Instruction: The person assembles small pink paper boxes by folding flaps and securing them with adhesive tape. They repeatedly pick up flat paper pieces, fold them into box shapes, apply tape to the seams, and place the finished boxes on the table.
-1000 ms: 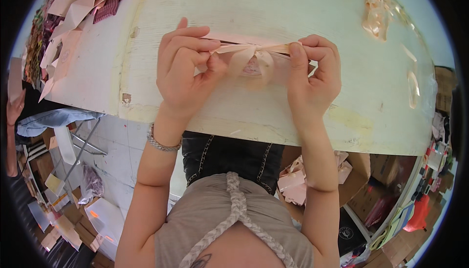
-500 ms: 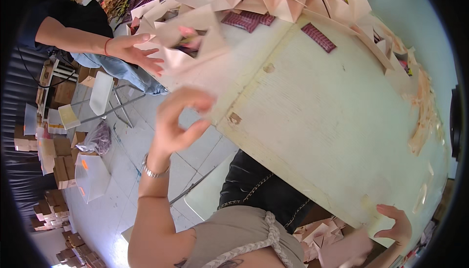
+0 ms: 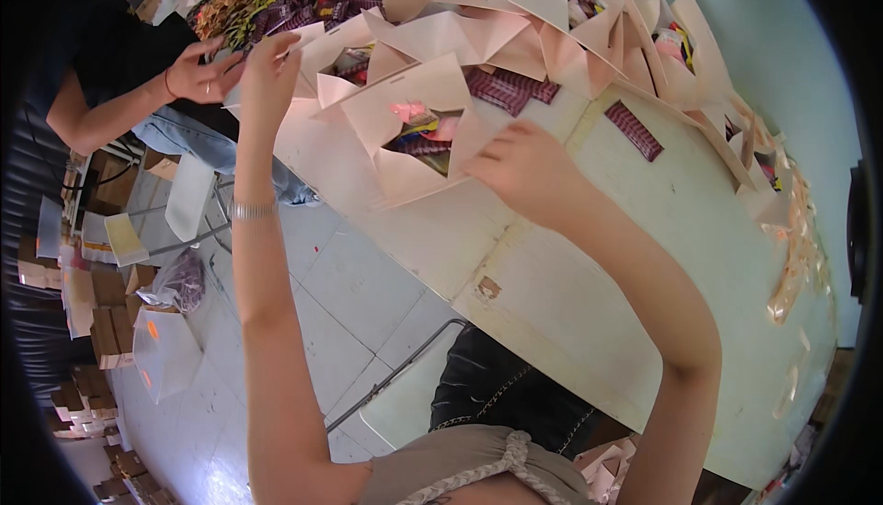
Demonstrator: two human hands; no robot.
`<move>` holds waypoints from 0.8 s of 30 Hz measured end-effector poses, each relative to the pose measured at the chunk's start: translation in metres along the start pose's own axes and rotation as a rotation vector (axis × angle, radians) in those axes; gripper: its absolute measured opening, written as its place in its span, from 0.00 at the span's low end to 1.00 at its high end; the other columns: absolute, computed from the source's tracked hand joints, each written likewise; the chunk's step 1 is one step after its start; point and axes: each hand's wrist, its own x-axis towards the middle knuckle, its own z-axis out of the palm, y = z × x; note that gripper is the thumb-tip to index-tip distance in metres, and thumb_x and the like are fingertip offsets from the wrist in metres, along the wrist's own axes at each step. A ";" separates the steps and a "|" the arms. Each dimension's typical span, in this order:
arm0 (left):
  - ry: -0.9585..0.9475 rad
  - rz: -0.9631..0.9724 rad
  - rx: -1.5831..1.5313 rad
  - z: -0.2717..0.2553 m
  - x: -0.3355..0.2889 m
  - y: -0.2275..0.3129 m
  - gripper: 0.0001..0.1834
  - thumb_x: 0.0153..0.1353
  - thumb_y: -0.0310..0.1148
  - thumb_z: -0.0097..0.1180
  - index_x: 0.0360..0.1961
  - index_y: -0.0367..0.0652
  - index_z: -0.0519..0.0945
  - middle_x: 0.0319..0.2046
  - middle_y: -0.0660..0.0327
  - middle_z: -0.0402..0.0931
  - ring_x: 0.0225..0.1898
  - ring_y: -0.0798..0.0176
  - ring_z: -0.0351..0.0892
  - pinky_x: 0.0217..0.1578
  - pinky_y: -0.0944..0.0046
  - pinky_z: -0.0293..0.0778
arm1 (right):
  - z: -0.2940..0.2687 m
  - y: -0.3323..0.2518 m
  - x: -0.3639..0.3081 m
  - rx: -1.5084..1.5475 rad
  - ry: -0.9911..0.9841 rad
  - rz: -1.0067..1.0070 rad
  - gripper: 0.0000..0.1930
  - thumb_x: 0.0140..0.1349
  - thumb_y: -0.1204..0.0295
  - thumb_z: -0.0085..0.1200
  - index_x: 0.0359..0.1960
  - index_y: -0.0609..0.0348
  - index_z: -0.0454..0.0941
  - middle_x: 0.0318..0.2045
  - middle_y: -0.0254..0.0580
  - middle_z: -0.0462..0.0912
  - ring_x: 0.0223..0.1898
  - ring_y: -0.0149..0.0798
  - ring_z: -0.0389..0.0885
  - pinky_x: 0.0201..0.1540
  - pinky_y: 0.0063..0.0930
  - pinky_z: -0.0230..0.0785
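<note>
both hands (image 3: 524, 169) now reach the open pink box (image 3: 418, 132), mouth up

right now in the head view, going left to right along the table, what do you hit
co-worker's hand → left hand → open pink box with sweets inside → right hand → dark red wrapped bar → loose ribbons at the table's right edge
</note>
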 end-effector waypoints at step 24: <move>-0.450 0.773 0.149 0.067 -0.144 0.266 0.16 0.45 0.29 0.59 0.39 0.42 0.81 0.38 0.62 0.82 0.40 0.64 0.82 0.33 0.64 0.79 | -0.117 -0.058 -0.278 -0.147 0.055 0.671 0.11 0.45 0.81 0.59 0.33 0.60 0.80 0.34 0.36 0.84 0.34 0.40 0.79 0.35 0.34 0.71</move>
